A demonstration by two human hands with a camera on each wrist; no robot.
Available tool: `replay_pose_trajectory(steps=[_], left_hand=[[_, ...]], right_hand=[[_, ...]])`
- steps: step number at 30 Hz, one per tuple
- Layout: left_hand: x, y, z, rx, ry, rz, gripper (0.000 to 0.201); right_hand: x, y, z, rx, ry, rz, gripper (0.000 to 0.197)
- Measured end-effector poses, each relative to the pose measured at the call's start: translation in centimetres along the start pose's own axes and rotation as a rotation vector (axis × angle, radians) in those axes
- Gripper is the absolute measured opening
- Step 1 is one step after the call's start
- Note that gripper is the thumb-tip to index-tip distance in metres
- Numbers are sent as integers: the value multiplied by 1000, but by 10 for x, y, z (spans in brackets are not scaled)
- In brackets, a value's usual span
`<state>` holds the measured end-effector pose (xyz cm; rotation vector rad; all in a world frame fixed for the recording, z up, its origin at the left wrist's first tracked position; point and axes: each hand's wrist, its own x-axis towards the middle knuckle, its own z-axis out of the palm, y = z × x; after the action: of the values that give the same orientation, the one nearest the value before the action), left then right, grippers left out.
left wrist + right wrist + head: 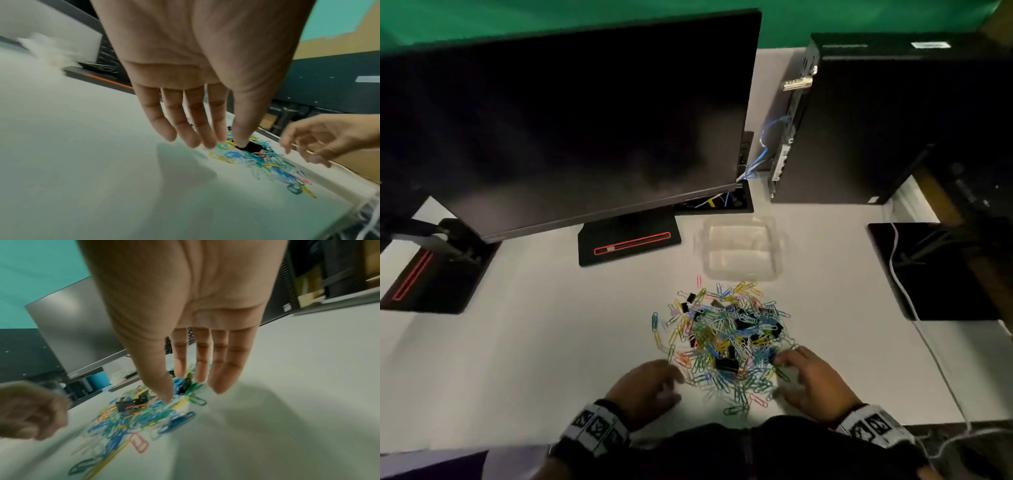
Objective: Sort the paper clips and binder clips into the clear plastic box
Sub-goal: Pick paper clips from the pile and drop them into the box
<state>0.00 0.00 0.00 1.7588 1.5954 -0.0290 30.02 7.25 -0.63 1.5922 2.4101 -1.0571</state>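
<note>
A heap of coloured paper clips (726,342) mixed with black binder clips (727,364) lies on the white desk (534,342). Just beyond it stands the clear plastic box (741,248), with nothing visible inside. My left hand (650,383) hovers at the heap's near left edge, fingers straight and holding nothing (197,141). My right hand (808,377) is at the near right edge, fingers extended over the clips (185,386), also holding nothing. The heap (263,162) shows in the left wrist view and the heap (144,410) in the right wrist view.
A dark monitor (571,126) on a black stand (628,240) rises behind the heap. A black computer case (876,123) stands at the back right, a black pad (928,270) with a white cable (914,308) to the right, another stand (431,274) at left.
</note>
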Motion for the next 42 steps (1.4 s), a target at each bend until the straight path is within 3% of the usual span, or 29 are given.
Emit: replay_pose_trajectory(steps=[3, 6, 10, 15, 19, 27, 34, 42], left_hand=[[24, 12, -2, 26, 69, 132, 38], [45, 24, -4, 71, 89, 202, 51], [66, 27, -4, 275, 71, 240, 68], [81, 30, -2, 303, 17, 242, 75], [87, 31, -6, 232, 19, 275, 66], [87, 24, -16, 69, 23, 271, 31], [89, 23, -28, 7, -10, 261, 17], [92, 25, -54, -228, 32, 177, 12]], right_hand=[[13, -12, 3, 50, -12, -1, 69], [20, -19, 10, 53, -4, 14, 79], [27, -24, 17, 23, 22, 22, 78], [37, -29, 23, 60, 59, 20, 66], [42, -29, 23, 71, 73, 26, 45], [41, -24, 13, 117, 190, 74, 24], [51, -25, -13, 287, 218, 145, 16], [113, -35, -76, 534, 348, 140, 15]])
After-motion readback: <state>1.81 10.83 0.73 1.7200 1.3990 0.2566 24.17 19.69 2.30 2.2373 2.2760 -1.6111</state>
